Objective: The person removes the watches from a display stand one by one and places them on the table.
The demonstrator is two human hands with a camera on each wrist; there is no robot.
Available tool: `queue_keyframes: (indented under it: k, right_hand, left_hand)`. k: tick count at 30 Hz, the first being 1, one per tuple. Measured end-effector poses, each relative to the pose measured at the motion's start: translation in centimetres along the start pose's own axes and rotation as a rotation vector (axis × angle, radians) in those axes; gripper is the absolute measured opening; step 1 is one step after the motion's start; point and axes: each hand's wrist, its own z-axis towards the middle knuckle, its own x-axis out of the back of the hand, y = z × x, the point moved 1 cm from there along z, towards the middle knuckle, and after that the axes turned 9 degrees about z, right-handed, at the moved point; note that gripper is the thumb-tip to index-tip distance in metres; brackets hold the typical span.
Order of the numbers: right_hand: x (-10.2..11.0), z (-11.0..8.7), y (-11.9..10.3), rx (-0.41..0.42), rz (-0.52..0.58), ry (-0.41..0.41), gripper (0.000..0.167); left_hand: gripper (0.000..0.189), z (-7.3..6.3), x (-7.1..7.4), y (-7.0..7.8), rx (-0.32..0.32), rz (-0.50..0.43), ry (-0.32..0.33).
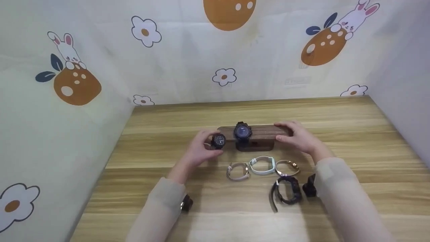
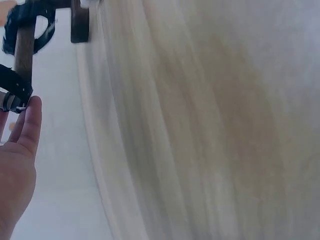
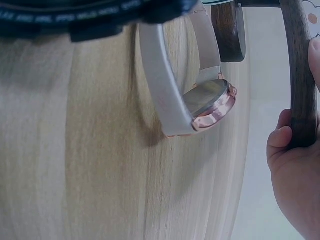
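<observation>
A dark wooden watch stand (image 1: 263, 132) with a raised crossbar stands toward the back of the table. At its left end my left hand (image 1: 196, 151) pinches a black round-faced watch (image 1: 219, 141) between thumb and fingers. In the left wrist view that watch (image 2: 15, 82) sits at the bar's end, its strap partly out of frame. My right hand (image 1: 302, 139) grips the opposite end of the bar (image 3: 302, 100), thumb in front and fingers behind. Another black watch (image 1: 242, 131) is looped around the crossbar, left of its middle.
In front of the stand lie a watch with a pale pinkish strap (image 1: 238, 179), a mint-green watch (image 1: 263, 173) and a white-strapped rose-gold watch (image 3: 215, 112). Nearer, a black watch (image 1: 295, 191) lies with its strap open. A patterned cloth wall (image 1: 181, 67) rises behind the table.
</observation>
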Motion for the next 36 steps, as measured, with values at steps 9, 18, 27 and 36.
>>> queue_keyframes:
  k: [9,18,27,36]
  right_hand:
    - [0.1,-0.2,0.1,-0.002,0.000,0.004,0.058]
    - [0.0,-0.2,0.2,0.005,-0.003,0.010,0.058]
    - [0.0,-0.1,0.2,0.010,-0.007,0.011,0.058]
    - [0.0,-0.1,-0.1,0.003,-0.003,0.008,0.061]
  left_hand:
    - [0.066,-0.6,-1.4,2.2,-0.094,0.036,-0.109]
    - [0.066,-1.2,-2.9,3.1,-0.127,0.079,-0.160]
    - [0.064,-1.6,-3.7,2.9,-0.160,0.113,-0.192]
    - [0.060,-2.1,-4.5,3.1,-0.220,0.159,-0.219]
